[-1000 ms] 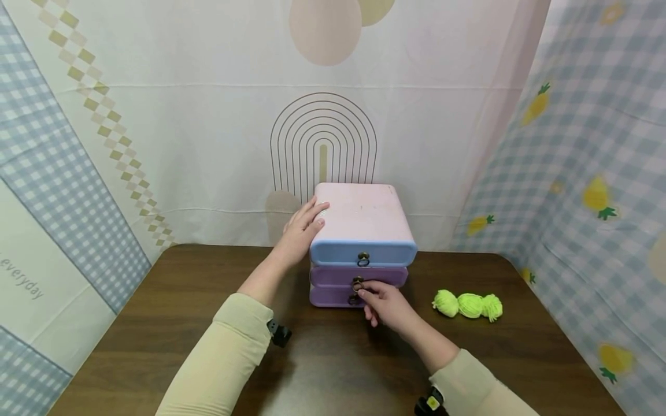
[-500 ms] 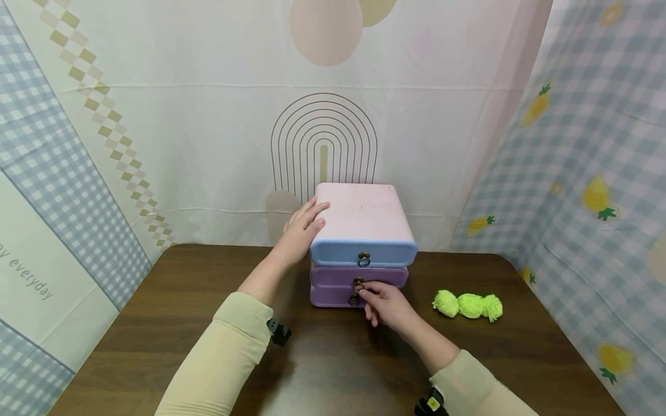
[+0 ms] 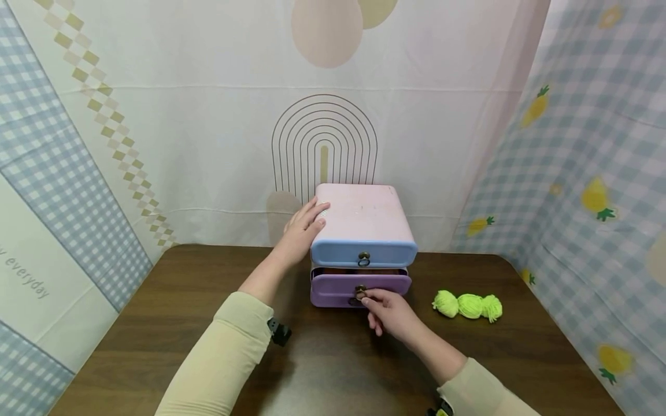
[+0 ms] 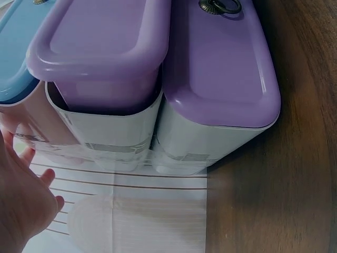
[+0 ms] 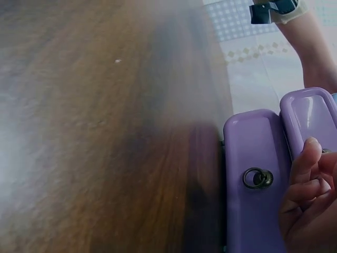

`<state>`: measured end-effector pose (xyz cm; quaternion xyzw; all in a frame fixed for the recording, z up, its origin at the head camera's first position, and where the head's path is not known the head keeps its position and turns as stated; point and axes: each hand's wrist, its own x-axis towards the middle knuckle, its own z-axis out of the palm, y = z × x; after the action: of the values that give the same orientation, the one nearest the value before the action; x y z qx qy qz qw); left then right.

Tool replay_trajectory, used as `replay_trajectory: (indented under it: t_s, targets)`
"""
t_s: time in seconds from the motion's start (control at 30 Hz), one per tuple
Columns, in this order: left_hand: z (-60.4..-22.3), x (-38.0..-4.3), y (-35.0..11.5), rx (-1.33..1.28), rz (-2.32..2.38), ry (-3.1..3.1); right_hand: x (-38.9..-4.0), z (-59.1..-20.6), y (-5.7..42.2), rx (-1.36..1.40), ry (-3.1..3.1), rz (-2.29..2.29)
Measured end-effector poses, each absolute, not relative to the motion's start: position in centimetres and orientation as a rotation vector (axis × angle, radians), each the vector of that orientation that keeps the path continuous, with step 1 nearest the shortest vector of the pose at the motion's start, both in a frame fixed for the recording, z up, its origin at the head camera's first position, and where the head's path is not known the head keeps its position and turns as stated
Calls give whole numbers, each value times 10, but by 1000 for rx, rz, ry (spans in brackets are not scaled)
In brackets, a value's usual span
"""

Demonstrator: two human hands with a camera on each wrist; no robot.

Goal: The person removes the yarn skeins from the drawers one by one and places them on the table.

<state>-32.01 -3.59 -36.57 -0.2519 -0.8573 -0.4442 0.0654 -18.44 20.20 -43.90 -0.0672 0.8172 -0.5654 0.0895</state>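
Observation:
A small chest of drawers with a pink top (image 3: 359,214) stands at the back of the table, its blue drawer (image 3: 385,254) over two purple ones. My left hand (image 3: 302,234) lies against its upper left edge with extended fingers; the left wrist view also shows this hand (image 4: 26,195) beside the chest. My right hand (image 3: 395,315) pinches the ring pull (image 3: 361,294) of the middle purple drawer (image 3: 333,284), which juts out with a dark gap above its front. Beneath it, the bottom purple drawer (image 4: 221,58) is closed, its own ring (image 5: 254,178) hanging free.
To the right of the chest lies a neon yellow-green skein of yarn (image 3: 470,305). The dark wooden table (image 3: 333,370) extends in front. A white patterned cloth (image 3: 208,144) hangs behind, and a checked cloth with pineapples (image 3: 588,231) borders the right side.
The middle purple drawer has slid a little toward me, showing a gap above its front. My right hand has come down and back with its ring; the left hand has stayed put.

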Motion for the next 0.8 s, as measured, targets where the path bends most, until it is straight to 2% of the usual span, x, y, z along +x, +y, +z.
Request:
replay_trajectory:
  t_s: [0.8]
  targets:
    - [-369,-320,-36,-774,-1360,-2537,-148,-437,210,-296,2385,-1575]
